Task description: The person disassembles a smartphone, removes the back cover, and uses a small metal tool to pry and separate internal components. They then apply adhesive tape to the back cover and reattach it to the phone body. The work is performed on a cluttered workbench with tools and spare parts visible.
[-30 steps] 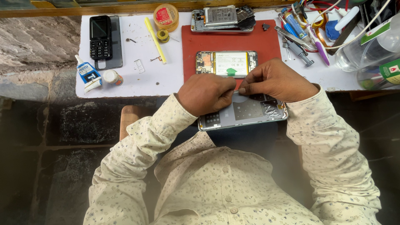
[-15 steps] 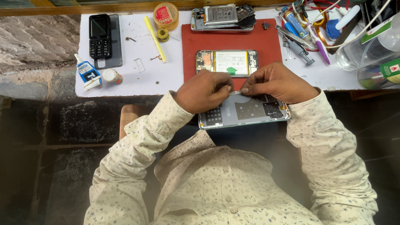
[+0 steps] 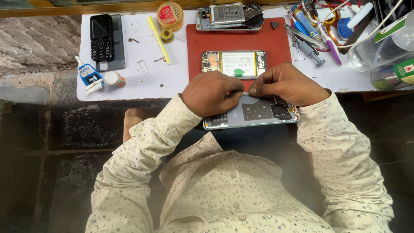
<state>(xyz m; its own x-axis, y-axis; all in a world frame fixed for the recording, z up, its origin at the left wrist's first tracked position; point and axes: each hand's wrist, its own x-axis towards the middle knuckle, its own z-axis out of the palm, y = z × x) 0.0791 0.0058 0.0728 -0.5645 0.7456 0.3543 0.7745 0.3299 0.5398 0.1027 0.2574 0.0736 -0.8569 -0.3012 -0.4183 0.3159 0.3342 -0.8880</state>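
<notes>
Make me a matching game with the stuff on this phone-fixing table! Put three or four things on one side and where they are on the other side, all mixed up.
Things:
1. black keypad phone
2. glue tube
3. open phone with battery
4. grey phone panel

Places:
A. on the red mat
B. under both hands, left hand and right hand, at the table's near edge
C. far left corner of the white top
D. near left edge, beside a small round cap

Pairs: 1-C, 2-D, 3-A, 4-B
</notes>
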